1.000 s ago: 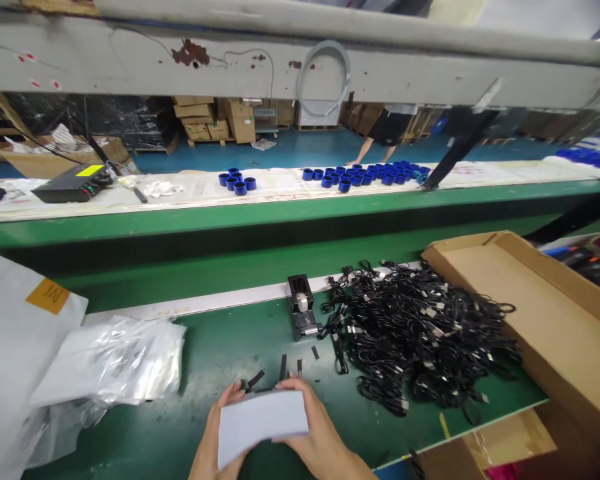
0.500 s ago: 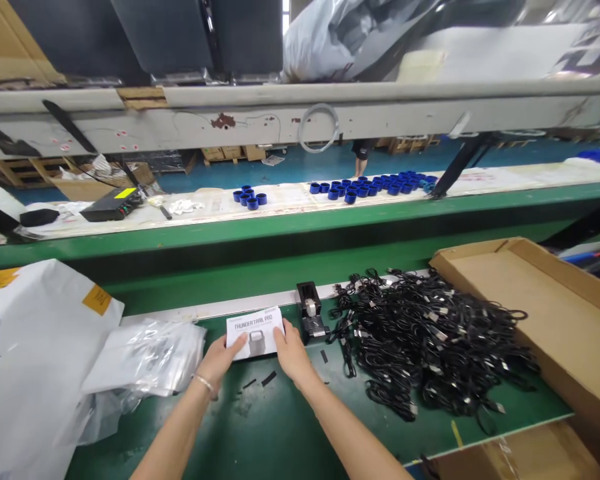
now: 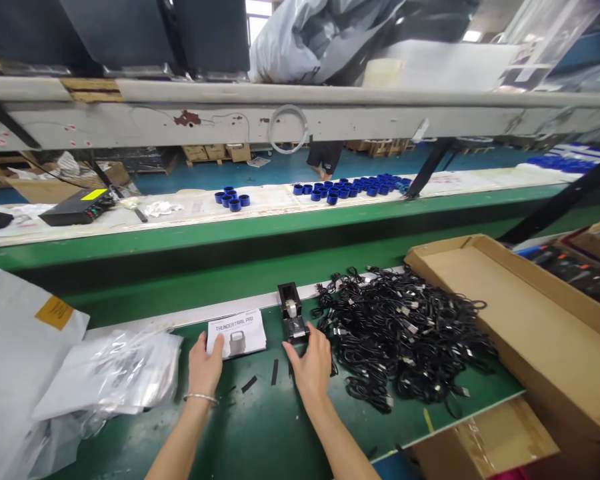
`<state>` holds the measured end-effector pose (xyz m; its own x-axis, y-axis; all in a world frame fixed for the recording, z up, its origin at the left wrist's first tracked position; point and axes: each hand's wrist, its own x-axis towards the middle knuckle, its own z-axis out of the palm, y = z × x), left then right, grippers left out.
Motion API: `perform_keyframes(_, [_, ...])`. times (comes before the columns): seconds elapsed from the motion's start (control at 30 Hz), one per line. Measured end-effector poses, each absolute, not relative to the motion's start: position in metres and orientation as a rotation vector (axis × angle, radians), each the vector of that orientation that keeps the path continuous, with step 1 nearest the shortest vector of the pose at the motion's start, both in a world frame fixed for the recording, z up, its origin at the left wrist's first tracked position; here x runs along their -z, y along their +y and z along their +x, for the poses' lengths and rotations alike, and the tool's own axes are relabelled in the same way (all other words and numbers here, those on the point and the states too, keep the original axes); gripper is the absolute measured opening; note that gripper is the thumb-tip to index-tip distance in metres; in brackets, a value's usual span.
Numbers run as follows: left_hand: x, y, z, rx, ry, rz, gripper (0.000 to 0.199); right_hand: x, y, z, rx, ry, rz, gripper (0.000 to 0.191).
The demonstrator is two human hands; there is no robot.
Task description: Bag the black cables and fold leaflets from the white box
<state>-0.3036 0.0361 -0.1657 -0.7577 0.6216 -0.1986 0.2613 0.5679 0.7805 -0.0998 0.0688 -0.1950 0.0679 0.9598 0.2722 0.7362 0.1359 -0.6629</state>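
Observation:
A stack of white printed booklets (image 3: 250, 333), the top one lettered "THUNDERTRAIL PRO" above a picture of a device, lies on the green bench. My left hand (image 3: 205, 363) grips its left edge, thumb on top and fingers down the side. At the front end of a black tape dispenser (image 3: 289, 303), my right hand (image 3: 313, 363) has its thumb and fingers apart; whether they touch it I cannot tell. Short black strips (image 3: 275, 372) lie on the bench between my hands. Right of the dispenser spreads a heap of black cables (image 3: 395, 333).
Clear plastic bags with white contents (image 3: 115, 373) lie at the left beside a large white sack (image 3: 10, 373). An open cardboard tray (image 3: 530, 320) borders the cables on the right. Blue rings (image 3: 333, 199) stand on the raised shelf behind. A person (image 3: 324, 160) is beyond it.
My right hand has let go of the booklets and moved right to the tape dispenser. My left hand still holds them. The view has shifted rightward.

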Motion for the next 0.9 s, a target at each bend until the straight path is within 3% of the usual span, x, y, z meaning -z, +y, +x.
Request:
perform_keyframes(0.2, [0.166, 0.038, -0.281, -1.217, 2.155, 0.603, 0.042, 0.188, 0.082, -0.094, -0.395, -1.746, -1.692, 0.049])
perform_keyframes(0.33, [0.162, 0.041, -0.271, -1.281, 2.06, 0.556, 0.044, 0.177, 0.063, -0.081, -0.405, -1.708, -1.705, 0.055])
perform_keyframes(0.5, [0.158, 0.037, -0.268, -1.378, 1.984, 0.476, 0.046, 0.168, 0.019, -0.095, -0.933, -1.653, -1.487, 0.042])
perform_keyframes(0.63, [0.158, 0.029, -0.266, -1.445, 1.909, 0.491, 0.048, 0.174, 0.024, -0.123, -1.245, -1.548, -1.457, 0.063])
perform_keyframes(0.7, [0.16, 0.03, -0.265, -1.467, 1.87, 0.478, 0.046, 0.177, 0.038, -0.134, -1.35, -1.486, -1.458, 0.064])
perform_keyframes(0.8, [0.161, 0.036, -0.264, -1.506, 1.822, 0.448, 0.04, 0.178, 0.053, -0.142, -1.391, -1.482, -1.413, 0.063])
perform_keyframes(0.9, [0.152, 0.033, -0.265, -1.542, 1.795, 0.42, 0.039, 0.179, 0.052, -0.144, -1.384, -1.494, -1.442, 0.076])
